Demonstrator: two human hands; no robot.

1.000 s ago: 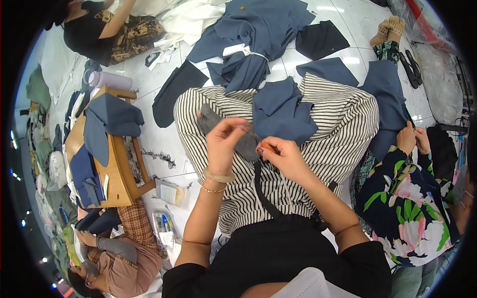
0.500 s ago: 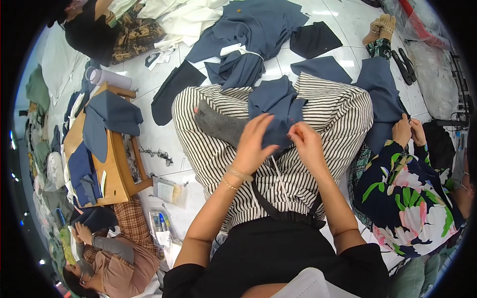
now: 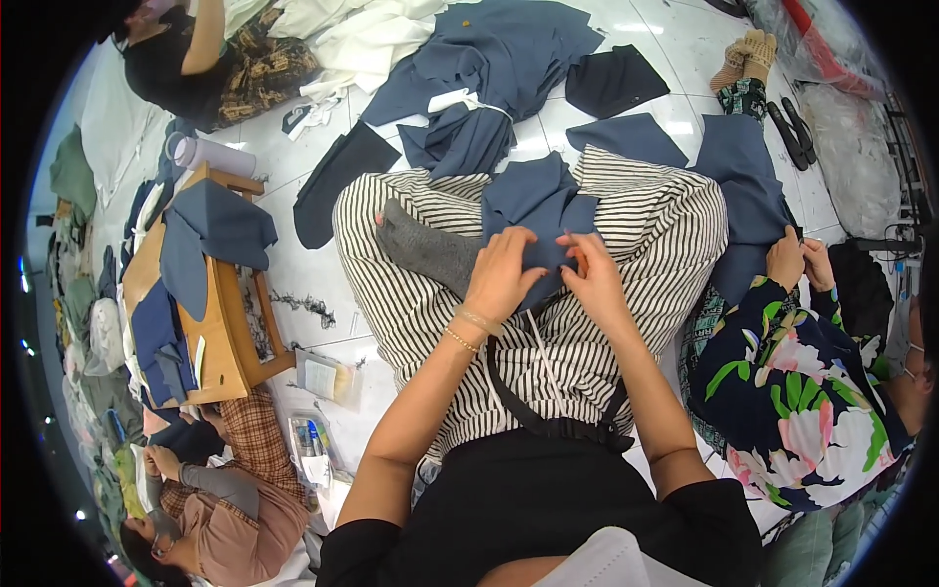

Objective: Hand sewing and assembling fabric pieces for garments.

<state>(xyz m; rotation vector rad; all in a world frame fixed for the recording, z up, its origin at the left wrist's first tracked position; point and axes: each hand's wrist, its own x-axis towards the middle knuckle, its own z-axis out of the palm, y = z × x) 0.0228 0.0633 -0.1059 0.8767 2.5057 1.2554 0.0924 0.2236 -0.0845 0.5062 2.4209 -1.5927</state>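
**Both hands pinch blue cloth on the lap**

The white tile floor (image 3: 293,284) is glossy and hard, strewn with flat cut pieces of matte blue fabric; a large heap (image 3: 489,59) lies far, beyond the knees. The striped trousers (image 3: 646,235), black on white, stretch smooth over crossed legs, with a grey knit sock (image 3: 425,249) to the left. A low wooden table (image 3: 230,333) on the left carries more blue pieces. A co-worker in a floral top (image 3: 782,411) sits at right, hands on blue cloth.

On the lap lies the blue cloth (image 3: 533,205), soft and folded in angular layers. The left hand (image 3: 501,279) rests on its near edge, fingers curled and closed on the fabric. The right hand (image 3: 592,279) sits just beside it, fingers narrow, pinching the same edge. A thin bracelet (image 3: 460,338) of small beads rings the left wrist.

Compared with half a second ago, both hands have dropped nearer the body and lie flatter on the cloth, and the sock shows more fully.
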